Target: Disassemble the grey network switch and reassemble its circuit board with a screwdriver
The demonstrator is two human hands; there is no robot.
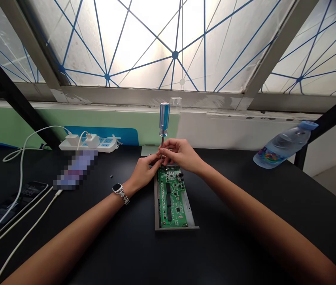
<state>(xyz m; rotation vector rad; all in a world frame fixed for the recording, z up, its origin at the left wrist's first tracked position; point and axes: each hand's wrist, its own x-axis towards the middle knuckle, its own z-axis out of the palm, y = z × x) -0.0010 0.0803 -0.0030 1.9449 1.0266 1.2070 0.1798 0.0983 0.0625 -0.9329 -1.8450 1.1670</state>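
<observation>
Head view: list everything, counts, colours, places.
Metal frame: 1, grey, centre
Circuit board: 1, green, in frame
Screwdriver: 1, blue handle, at board
Power strip: 1, white, left
Plugs: 2, white, on strip
Cables: several, white, left
Device: 1, black, left
Blurred object: 1, purplish, left
Tiny pieces: count unclear, dark, left
Bottle: 1, clear, right
Cup: 1, clear, behind screwdriver
Table: 1, black, beneath
Bars: 2, black, sides
Panel: 1, blue, rear
Wall: 1, green, white, rear
Windows: 3, white, rear
Watch: 1, silver, left wrist
Left hand: 1, bare, at board
Right hand: 1, bare, at screwdriver
</observation>
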